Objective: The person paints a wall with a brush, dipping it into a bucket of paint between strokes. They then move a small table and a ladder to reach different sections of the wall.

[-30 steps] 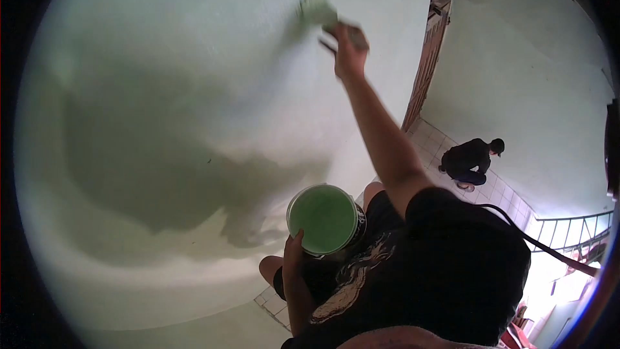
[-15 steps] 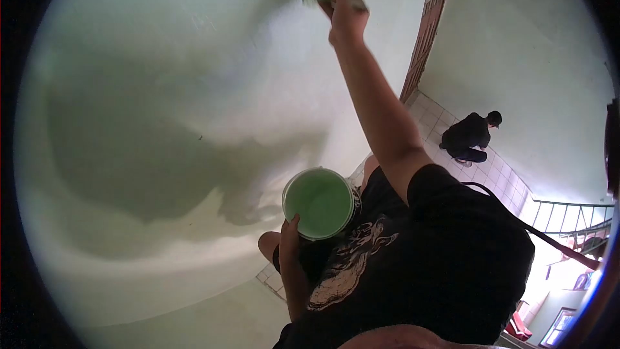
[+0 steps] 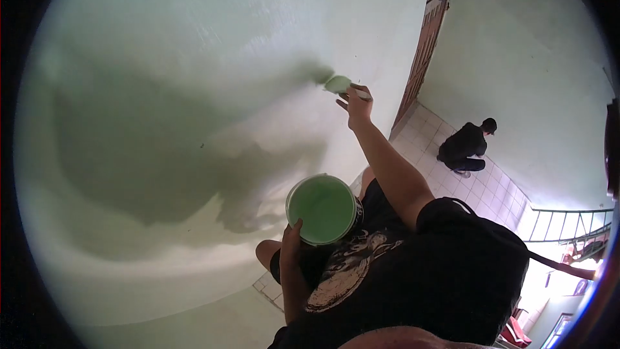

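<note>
- Brush (image 3: 338, 84) is lower at the wall (image 3: 258, 19) than before, grasped in the right grip (image 3: 360, 103).
- Left grip (image 3: 292, 238) clasps the bucket (image 3: 358, 214) close in, mouth up (presumably so paint (image 3: 321, 205) stays inside and within reach).

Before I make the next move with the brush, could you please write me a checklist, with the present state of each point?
1. Brush held in the right grip: ok.
2. Bucket held by the left grip: ok, thumb over the rim.
3. Paint in the bucket: ok, green surface visible; depth is hidden.
4. Brush touching the wall: cannot tell; its tip is close to its shadow, but contact is unclear.
5. Other person clear of the brush: ok, crouched well apart on the tiles.
</note>
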Available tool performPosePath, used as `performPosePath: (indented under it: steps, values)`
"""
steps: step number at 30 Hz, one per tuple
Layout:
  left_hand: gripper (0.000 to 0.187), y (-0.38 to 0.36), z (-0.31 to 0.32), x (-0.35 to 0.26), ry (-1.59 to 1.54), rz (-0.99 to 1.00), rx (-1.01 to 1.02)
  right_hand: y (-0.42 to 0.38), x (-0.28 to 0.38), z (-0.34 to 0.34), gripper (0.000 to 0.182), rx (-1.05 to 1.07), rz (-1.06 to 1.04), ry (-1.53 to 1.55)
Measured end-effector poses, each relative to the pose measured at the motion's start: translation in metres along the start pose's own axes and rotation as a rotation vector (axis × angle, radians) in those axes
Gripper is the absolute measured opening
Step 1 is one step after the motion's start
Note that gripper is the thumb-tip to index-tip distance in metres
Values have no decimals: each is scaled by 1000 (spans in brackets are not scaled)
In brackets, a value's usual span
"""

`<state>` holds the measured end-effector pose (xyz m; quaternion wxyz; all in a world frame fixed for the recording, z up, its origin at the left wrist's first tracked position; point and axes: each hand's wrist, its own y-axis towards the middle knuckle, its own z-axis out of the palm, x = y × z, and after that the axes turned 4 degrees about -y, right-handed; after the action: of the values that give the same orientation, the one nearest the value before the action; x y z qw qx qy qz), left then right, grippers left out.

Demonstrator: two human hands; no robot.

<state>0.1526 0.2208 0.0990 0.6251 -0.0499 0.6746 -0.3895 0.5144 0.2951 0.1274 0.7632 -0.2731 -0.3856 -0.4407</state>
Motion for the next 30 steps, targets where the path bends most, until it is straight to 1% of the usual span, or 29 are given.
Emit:
performPosePath:
  steps: [2, 3, 4, 5, 6, 7, 8, 9, 10, 12, 13, 14, 16, 18, 20, 22, 24, 26, 28, 29, 30]
  values:
    - [50, -3, 3, -6, 17, -17, -24, 2, 15, 10, 20, -51, 10, 42]
    - [49, -3, 2, -5, 7, -34, -34, 3, 39, 30, 20, -10, -18, 77]
    - [48, -3, 1, -4, -1, -53, -45, 10, 60, 56, 19, -10, -99, 113]
    - [48, 2, -3, 4, -3, -53, -51, 6, 94, 86, 17, 29, -202, 187]
    - [48, 11, -10, 15, 22, -11, -30, 9, 125, 110, 11, 53, -297, 239]
    - [47, 17, -15, 20, 49, 33, -9, 18, 154, 131, 6, 70, -332, 294]
    - [47, 16, -14, 19, 46, 36, -13, 17, 182, 150, 7, 105, -433, 369]
    - [47, 14, -13, 18, 4, 16, -8, 14, 208, 161, 5, 177, -448, 468]
    - [47, 13, -11, 17, -39, -5, -3, 30, 221, 165, 21, 339, -501, 527]
    - [47, 23, -17, 30, -18, 38, 5, 39, 232, 163, 26, 384, -596, 498]
    - [48, 25, -18, 31, 3, 83, 13, 28, 228, 159, 14, 324, -559, 487]
    - [48, 26, -20, 33, -2, 93, 15, 25, 213, 151, 16, 299, -492, 447]
    - [47, 22, -19, 33, -146, 41, 36, 38, 147, 120, 21, 245, -372, 311]
    - [48, 29, -26, 48, -111, 94, 28, 45, 72, 72, 22, 180, -250, 218]
    - [48, 33, -19, 42, -84, 161, 18, 28, 29, 30, 23, 114, -145, 47]
    - [50, 15, -12, 23, -56, 33, -30, 23, 16, 2, 17, 7, 30, -66]
    - [50, 13, -13, 23, -85, 68, 1, 30, 30, -3, 19, -29, 104, -142]
    - [50, 8, -11, 20, -102, 96, 32, 41, 65, 26, 17, 36, -6, -176]
    - [49, 1, -9, 15, -93, 48, 3, 71, 110, 71, 14, 135, -267, -175]
    - [49, 4, -11, 18, -94, 60, 4, 64, 152, 102, 13, 156, -370, -192]
    - [48, 9, -15, 24, -37, 108, -6, 69, 186, 129, 13, 137, -531, -201]
